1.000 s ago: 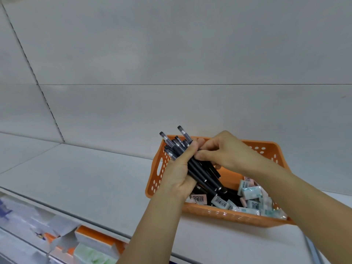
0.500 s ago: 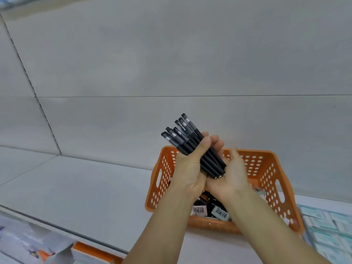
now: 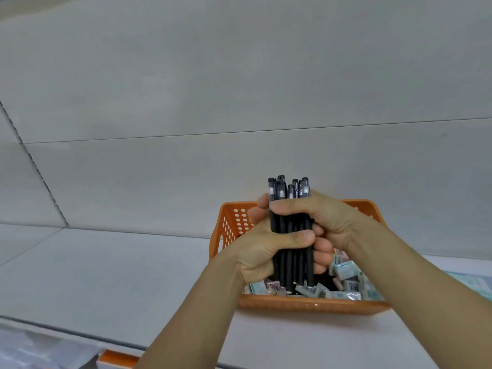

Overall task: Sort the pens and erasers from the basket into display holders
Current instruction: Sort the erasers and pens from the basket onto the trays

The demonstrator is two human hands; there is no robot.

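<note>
Swung upright since before, the pens point(image 3: 290, 235) are gripped by both curled hands, left point(image 3: 262, 251) below right point(image 3: 323, 217).

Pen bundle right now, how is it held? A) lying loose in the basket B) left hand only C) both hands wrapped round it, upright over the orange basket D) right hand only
C: the left hand and the right hand both grip the upright bundle of black plastic pens above the orange perforated plastic basket.
</note>
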